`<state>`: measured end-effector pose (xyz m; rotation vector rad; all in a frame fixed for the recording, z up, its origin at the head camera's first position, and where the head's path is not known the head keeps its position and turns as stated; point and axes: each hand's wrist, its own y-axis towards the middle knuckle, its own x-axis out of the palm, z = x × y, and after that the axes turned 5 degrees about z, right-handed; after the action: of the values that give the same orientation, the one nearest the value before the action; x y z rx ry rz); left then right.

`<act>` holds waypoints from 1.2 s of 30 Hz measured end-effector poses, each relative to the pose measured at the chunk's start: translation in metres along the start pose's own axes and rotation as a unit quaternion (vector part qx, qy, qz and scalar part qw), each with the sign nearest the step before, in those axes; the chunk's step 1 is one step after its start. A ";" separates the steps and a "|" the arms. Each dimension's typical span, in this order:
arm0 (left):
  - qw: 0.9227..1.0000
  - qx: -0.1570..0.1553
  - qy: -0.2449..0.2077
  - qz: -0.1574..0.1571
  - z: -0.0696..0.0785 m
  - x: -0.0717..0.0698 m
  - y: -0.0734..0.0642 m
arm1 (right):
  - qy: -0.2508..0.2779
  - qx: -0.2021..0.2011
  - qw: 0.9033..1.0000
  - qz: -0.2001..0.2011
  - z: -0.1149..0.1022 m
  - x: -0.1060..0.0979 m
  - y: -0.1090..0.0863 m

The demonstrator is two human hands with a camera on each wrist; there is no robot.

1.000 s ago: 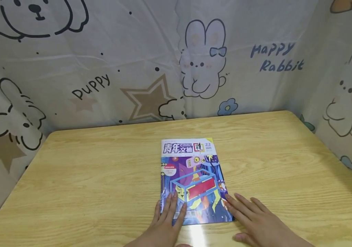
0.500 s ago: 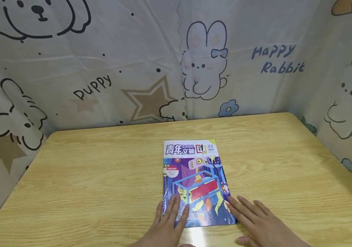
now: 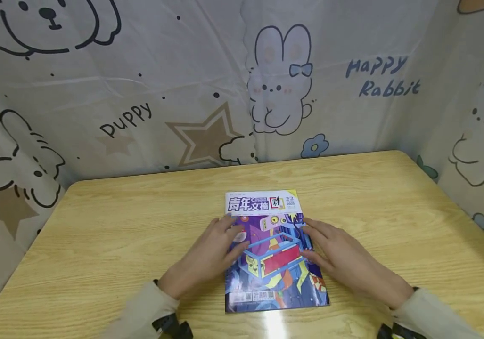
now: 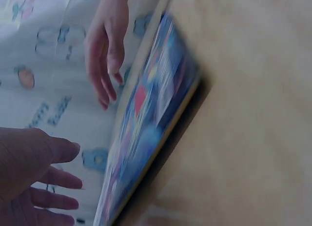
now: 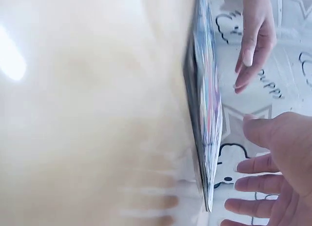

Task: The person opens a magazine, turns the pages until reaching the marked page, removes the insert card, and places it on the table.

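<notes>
A magazine with a purple and blue illustrated cover and a white title band lies flat on the wooden table. My left hand hovers over its left edge, fingers loosely extended. Over the opposite edge, my right hand is held the same way, its fingertips overlapping the cover in the head view. In the left wrist view a gap shows between the fingers and the magazine. The right wrist view likewise has the right hand raised above the magazine. Neither hand holds anything.
The wooden table has rounded far corners. Behind it and along its sides hangs a pale curtain printed with rabbits, puppies and stars. Dark straps with small devices sit on both wrists, over light sleeves.
Both hands have lifted from the lower part of the magazine and moved forward over its upper half. Sleeves and wrist straps have come into view. The magazine stays in place on the table.
</notes>
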<state>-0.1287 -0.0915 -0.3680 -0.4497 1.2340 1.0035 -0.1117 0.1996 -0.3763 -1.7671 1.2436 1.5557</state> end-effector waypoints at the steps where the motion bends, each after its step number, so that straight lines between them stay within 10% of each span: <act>1: 1.000 -0.004 0.005 0.008 -0.007 0.000 0.009 | 0.000 -0.005 1.000 0.003 0.003 0.003 0.011; 10: 0.997 -0.058 0.041 -0.034 -0.044 0.009 0.055 | 0.010 0.004 0.999 -0.034 0.022 0.021 0.080; 27: 0.987 -0.103 -0.012 -0.122 -0.057 0.020 0.063 | 0.060 0.071 0.992 -0.086 0.035 0.026 0.103; 36: 0.991 -0.088 -0.046 -0.092 -0.062 0.015 0.068 | 0.049 0.051 0.996 -0.049 0.039 0.024 0.113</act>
<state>-0.2197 -0.0978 -0.3872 -0.6355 1.0056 0.9669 -0.2300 0.1704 -0.3847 -1.8295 1.2391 1.3423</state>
